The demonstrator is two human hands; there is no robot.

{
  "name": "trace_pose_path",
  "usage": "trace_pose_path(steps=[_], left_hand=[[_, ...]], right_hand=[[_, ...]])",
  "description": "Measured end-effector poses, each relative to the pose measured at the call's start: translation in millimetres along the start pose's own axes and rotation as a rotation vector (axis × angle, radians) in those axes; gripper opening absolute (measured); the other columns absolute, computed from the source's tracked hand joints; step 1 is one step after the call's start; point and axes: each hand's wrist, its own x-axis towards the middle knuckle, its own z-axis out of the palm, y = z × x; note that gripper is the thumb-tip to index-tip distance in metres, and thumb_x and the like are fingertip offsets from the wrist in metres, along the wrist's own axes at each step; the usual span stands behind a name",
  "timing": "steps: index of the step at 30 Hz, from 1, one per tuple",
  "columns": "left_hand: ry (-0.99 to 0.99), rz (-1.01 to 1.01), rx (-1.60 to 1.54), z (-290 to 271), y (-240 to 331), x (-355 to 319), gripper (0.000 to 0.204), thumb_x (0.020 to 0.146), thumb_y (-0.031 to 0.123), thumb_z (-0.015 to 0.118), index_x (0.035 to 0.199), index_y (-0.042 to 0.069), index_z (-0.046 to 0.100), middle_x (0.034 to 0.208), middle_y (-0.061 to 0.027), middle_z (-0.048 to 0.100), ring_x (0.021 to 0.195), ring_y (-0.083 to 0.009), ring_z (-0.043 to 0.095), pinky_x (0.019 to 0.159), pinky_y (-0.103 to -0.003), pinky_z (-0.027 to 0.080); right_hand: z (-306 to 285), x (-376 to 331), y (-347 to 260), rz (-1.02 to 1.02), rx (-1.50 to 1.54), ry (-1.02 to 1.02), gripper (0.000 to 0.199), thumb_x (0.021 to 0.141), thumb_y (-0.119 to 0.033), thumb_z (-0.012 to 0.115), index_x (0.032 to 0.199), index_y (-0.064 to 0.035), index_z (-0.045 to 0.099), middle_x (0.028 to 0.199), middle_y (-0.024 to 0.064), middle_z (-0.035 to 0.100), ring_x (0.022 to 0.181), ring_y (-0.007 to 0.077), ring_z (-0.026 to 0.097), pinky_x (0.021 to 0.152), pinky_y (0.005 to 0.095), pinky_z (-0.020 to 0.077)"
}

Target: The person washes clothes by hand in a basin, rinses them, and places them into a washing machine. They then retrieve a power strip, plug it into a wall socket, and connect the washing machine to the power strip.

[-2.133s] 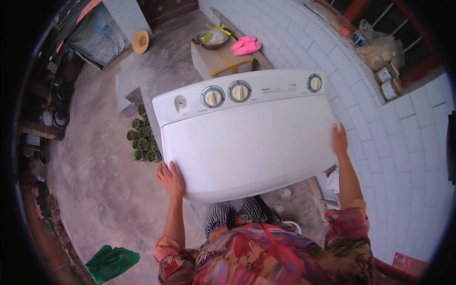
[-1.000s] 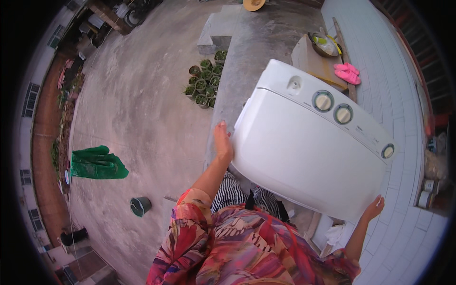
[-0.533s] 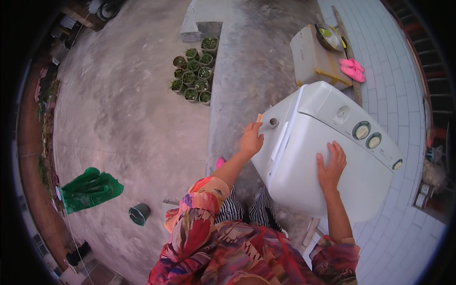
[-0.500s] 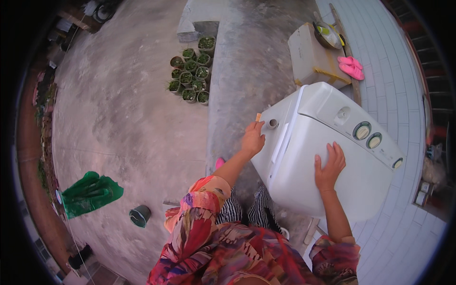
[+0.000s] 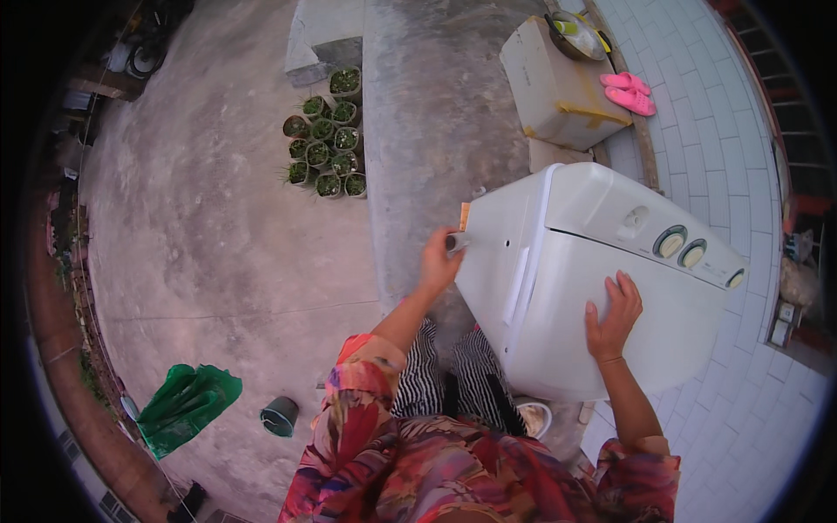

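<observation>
A white washing machine (image 5: 636,314) stands in front of me to the right, with round dials along its far panel. At its left side my left hand (image 5: 438,261) has its fingers closed round a short grey tube end (image 5: 458,241) with a dark opening. Beside the tube, a small orange piece (image 5: 464,215) shows at the machine's edge. A small dark hole is visible in the machine's side, right of the tube. My right hand (image 5: 614,321) rests on the white lid with fingers spread and holds nothing.
Beyond the machine stands a cardboard box (image 5: 567,91) with a pan (image 5: 575,39) on top; pink slippers (image 5: 629,93) lie beside it. Several potted plants (image 5: 324,144) stand ahead left. A dark bucket (image 5: 279,417) and green plastic sheet (image 5: 185,408) are at left; a white basin (image 5: 534,420) is by my legs.
My left hand has moved left and slightly nearer me, and the tube end has come away from the machine's side with it. My right hand stays on the lid. The view has shifted somewhat.
</observation>
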Motion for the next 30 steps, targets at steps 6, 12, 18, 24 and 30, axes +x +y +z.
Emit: trace_pose_path(steps=[6,12,18,24,30], left_hand=[[0.508,-0.228,0.564,-135.6,-151.1,-99.4,0.075,0.059,0.006,0.075,0.126,0.005,0.042,0.115,-0.0178,0.051,0.113,-0.0323,0.046,0.094,-0.041,0.041],[0.532,-0.673,0.520,-195.2,-182.6,-196.4,0.041,0.067,0.013,0.073,0.101,0.001,0.053,0.102,-0.0178,0.056,0.096,-0.0321,0.053,0.086,-0.039,0.044],[0.571,-0.619,-0.163,-164.2,-95.5,-178.1,0.019,0.079,0.014,0.069,0.076,0.004,0.054,0.076,-0.0052,0.057,0.078,-0.0186,0.054,0.077,-0.031,0.044],[0.368,-0.280,-0.603,-180.5,79.3,-96.4,0.020,0.089,0.016,0.061,0.074,0.006,0.053,0.093,-0.0039,0.059,0.097,-0.0164,0.055,0.086,-0.032,0.044],[0.096,0.084,-0.558,-212.1,209.3,-19.9,0.038,0.098,0.027,0.042,0.075,0.001,0.059,0.112,-0.0115,0.054,0.120,-0.0289,0.046,0.096,-0.041,0.041]], right_hand=[[-1.5,0.8,-0.7,-0.021,-0.012,0.001,0.049,0.082,-0.028,0.058,0.122,-0.0023,0.047,0.133,0.0173,0.041,0.124,0.0359,0.037,0.101,0.0462,0.0243],[-2.2,-0.8,0.8,-0.020,-0.017,0.000,0.049,0.082,-0.029,0.057,0.123,-0.0029,0.047,0.133,0.0175,0.041,0.124,0.0360,0.036,0.101,0.0471,0.0242],[-5.5,-3.4,-3.7,-0.021,-0.036,0.018,0.047,0.084,-0.027,0.055,0.123,-0.0021,0.047,0.133,0.0170,0.042,0.124,0.0345,0.036,0.103,0.0456,0.0231],[-8.6,0.7,-9.4,-0.022,0.001,0.019,0.049,0.079,-0.020,0.061,0.122,-0.0032,0.046,0.133,0.0171,0.041,0.124,0.0363,0.036,0.101,0.0477,0.0246],[-13.5,6.7,-11.1,0.041,0.005,-0.005,0.049,0.078,-0.019,0.061,0.122,-0.0032,0.047,0.132,0.0177,0.041,0.123,0.0376,0.036,0.100,0.0490,0.0257]])
